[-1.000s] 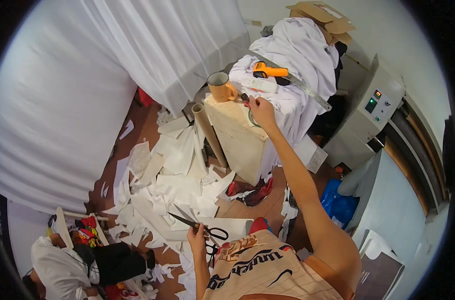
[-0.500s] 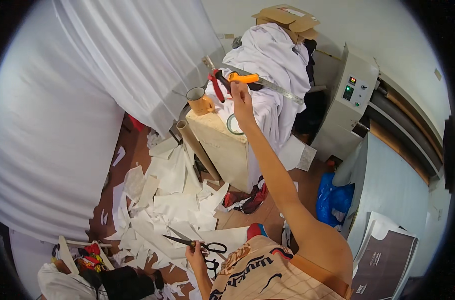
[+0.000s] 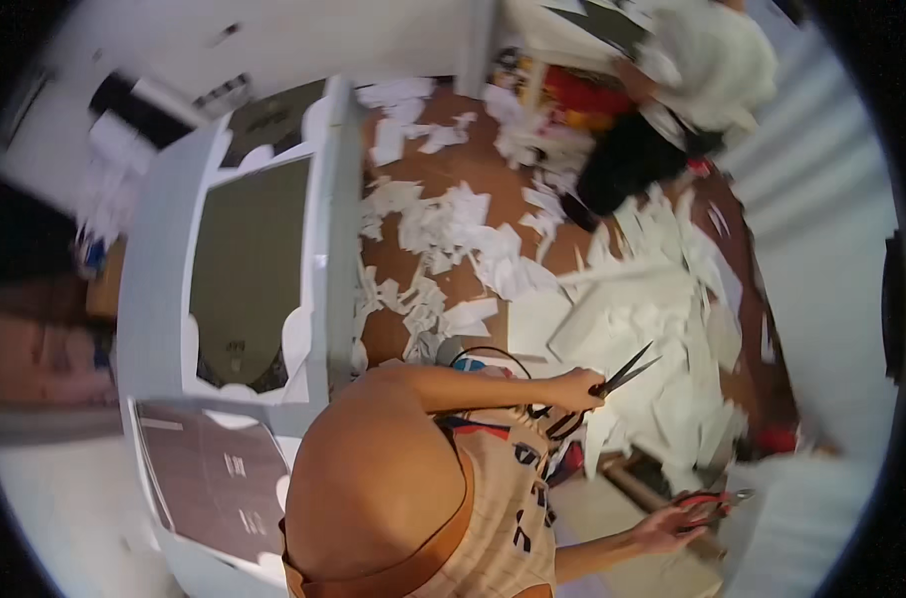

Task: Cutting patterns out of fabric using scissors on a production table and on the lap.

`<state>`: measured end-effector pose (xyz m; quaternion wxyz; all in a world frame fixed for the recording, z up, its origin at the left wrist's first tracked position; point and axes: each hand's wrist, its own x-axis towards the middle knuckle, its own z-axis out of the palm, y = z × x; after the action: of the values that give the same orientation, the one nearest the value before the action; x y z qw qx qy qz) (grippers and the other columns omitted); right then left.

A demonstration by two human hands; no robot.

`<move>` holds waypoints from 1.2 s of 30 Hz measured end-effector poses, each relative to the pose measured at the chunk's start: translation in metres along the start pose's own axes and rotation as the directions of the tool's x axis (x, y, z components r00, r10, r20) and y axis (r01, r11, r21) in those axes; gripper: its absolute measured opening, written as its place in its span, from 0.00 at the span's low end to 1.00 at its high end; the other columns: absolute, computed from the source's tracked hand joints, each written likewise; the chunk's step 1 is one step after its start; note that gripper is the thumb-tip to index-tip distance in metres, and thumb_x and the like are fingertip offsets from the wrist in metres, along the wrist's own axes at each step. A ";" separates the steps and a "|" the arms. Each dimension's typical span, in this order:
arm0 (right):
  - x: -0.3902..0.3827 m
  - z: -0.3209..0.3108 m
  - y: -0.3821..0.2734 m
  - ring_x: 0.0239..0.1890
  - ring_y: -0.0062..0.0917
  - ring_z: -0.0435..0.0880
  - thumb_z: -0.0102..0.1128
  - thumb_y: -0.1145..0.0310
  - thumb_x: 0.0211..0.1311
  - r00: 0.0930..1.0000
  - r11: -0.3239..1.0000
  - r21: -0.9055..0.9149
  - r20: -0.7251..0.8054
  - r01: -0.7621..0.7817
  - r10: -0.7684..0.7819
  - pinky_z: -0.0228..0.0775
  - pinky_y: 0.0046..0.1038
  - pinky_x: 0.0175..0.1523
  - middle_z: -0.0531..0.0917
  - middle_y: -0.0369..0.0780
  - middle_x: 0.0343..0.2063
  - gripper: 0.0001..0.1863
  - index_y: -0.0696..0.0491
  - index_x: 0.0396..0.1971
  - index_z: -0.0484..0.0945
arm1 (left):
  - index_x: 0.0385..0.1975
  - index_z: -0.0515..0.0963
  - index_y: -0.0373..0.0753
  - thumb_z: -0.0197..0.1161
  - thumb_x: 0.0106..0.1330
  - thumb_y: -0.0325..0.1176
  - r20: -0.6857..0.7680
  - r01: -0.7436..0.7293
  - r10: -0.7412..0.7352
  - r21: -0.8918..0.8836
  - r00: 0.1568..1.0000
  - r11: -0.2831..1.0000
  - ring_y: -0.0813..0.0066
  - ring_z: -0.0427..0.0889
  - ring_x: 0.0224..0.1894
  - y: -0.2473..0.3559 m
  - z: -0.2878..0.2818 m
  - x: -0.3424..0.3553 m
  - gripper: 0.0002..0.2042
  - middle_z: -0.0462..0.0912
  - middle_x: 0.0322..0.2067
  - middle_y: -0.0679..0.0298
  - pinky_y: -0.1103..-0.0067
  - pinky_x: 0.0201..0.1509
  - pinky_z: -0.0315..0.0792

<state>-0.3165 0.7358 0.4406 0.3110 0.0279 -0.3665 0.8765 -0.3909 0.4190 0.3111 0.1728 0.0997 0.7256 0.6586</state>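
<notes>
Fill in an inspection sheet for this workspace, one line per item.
Surface: long pale table, bearing dark panels with white edging.
Job's things: black-handled scissors, blades slightly apart; red-handled tool, its metal end blurred.
Clutter: white scraps strewn over the brown floor, with a larger pale heap ahead of the hands.
Hands: left hand grips the scissors; right hand grips the red-handled tool.
Cables: one thin black curve beside the left forearm, possibly a cable; cannot tell.
Surroundings: another person in a white top and dark trousers at upper right; white curtain along the right.
</notes>
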 end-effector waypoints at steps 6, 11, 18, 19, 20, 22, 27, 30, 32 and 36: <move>-0.044 0.034 0.190 0.62 0.35 0.78 0.53 0.59 0.77 0.763 0.772 -0.005 0.146 -0.636 0.630 0.65 0.40 0.65 0.82 0.43 0.59 0.16 0.56 0.49 0.82 | 0.38 0.77 0.32 0.67 0.68 0.35 -0.502 0.116 -0.286 -0.342 0.816 0.932 0.75 0.81 0.21 -0.037 -0.132 -0.111 0.12 0.82 0.23 0.60 0.75 0.21 0.75; -0.117 0.163 0.289 0.65 0.40 0.76 0.57 0.64 0.70 0.177 0.275 -0.130 0.499 -0.952 0.848 0.67 0.42 0.65 0.78 0.47 0.64 0.24 0.58 0.63 0.75 | 0.36 0.78 0.34 0.67 0.66 0.37 -0.821 -0.081 -0.290 -0.375 0.491 0.924 0.76 0.80 0.20 -0.059 -0.220 -0.198 0.12 0.81 0.21 0.63 0.76 0.22 0.74; -0.182 0.232 0.355 0.58 0.28 0.81 0.58 0.65 0.73 -0.264 0.117 -0.602 0.506 -0.790 0.821 0.74 0.34 0.58 0.80 0.40 0.61 0.28 0.57 0.69 0.67 | 0.41 0.78 0.38 0.63 0.74 0.40 -0.890 -0.163 -0.451 -0.455 0.063 0.875 0.77 0.75 0.16 -0.077 -0.246 -0.278 0.11 0.78 0.20 0.64 0.78 0.19 0.69; -0.183 0.239 0.362 0.58 0.26 0.81 0.59 0.67 0.73 -0.306 0.143 -0.653 0.524 -0.744 0.795 0.74 0.33 0.58 0.80 0.41 0.61 0.29 0.58 0.70 0.65 | 0.33 0.80 0.34 0.65 0.68 0.39 -0.890 -0.200 -0.450 -0.430 -0.068 0.880 0.74 0.81 0.18 -0.093 -0.244 -0.281 0.12 0.81 0.19 0.61 0.74 0.22 0.73; -0.182 0.246 0.369 0.58 0.25 0.81 0.59 0.69 0.73 -0.343 0.177 -0.694 0.541 -0.698 0.768 0.74 0.32 0.58 0.80 0.43 0.61 0.30 0.58 0.71 0.64 | 0.34 0.80 0.34 0.65 0.67 0.39 -0.868 -0.232 -0.481 -0.447 -0.120 0.864 0.74 0.81 0.18 -0.109 -0.245 -0.289 0.12 0.82 0.19 0.62 0.75 0.22 0.73; -0.173 0.252 0.384 0.56 0.25 0.81 0.60 0.71 0.72 -0.309 0.192 -0.684 0.538 -0.704 0.784 0.73 0.30 0.60 0.82 0.45 0.57 0.26 0.61 0.66 0.69 | 0.33 0.82 0.35 0.65 0.65 0.39 -0.857 -0.305 -0.471 -0.401 -0.208 0.864 0.75 0.80 0.17 -0.134 -0.240 -0.308 0.12 0.82 0.20 0.64 0.76 0.19 0.73; -0.145 0.289 0.432 0.50 0.23 0.84 0.62 0.72 0.69 -0.366 0.178 -0.784 0.461 -0.595 0.808 0.71 0.24 0.59 0.86 0.44 0.51 0.18 0.64 0.56 0.79 | 0.59 0.71 0.38 0.62 0.63 0.33 -0.499 -0.470 -0.633 -0.424 -0.593 0.774 0.77 0.70 0.14 -0.188 -0.216 -0.385 0.23 0.75 0.19 0.65 0.77 0.14 0.65; -0.115 0.326 0.469 0.48 0.20 0.84 0.64 0.73 0.68 -0.403 0.223 -0.813 0.480 -0.538 0.779 0.72 0.22 0.55 0.86 0.43 0.50 0.18 0.62 0.55 0.80 | 0.73 0.57 0.42 0.62 0.63 0.33 -0.423 -0.471 -0.613 -0.398 -0.667 0.787 0.74 0.71 0.14 -0.230 -0.182 -0.410 0.36 0.74 0.21 0.63 0.74 0.14 0.66; -0.094 0.353 0.482 0.46 0.19 0.85 0.65 0.73 0.67 -0.359 0.251 -0.787 0.507 -0.564 0.784 0.72 0.21 0.52 0.87 0.42 0.49 0.16 0.62 0.53 0.82 | 0.66 0.64 0.42 0.60 0.68 0.32 -0.310 -0.555 -0.687 -0.417 -0.657 0.720 0.71 0.71 0.15 -0.239 -0.179 -0.400 0.26 0.79 0.28 0.59 0.73 0.15 0.63; -0.082 0.378 0.514 0.43 0.19 0.86 0.64 0.74 0.67 -0.443 0.184 -0.825 0.458 -0.534 0.771 0.75 0.19 0.50 0.88 0.43 0.46 0.15 0.63 0.51 0.82 | 0.70 0.53 0.41 0.59 0.64 0.29 -0.256 -0.700 -0.861 -0.503 -0.440 0.507 0.69 0.72 0.14 -0.289 -0.124 -0.419 0.34 0.73 0.20 0.59 0.72 0.13 0.66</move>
<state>-0.6088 0.1665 0.3720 -0.5972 0.2501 -0.4755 0.5956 -0.0283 0.1161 0.0841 -0.4070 -0.7234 0.0301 0.5569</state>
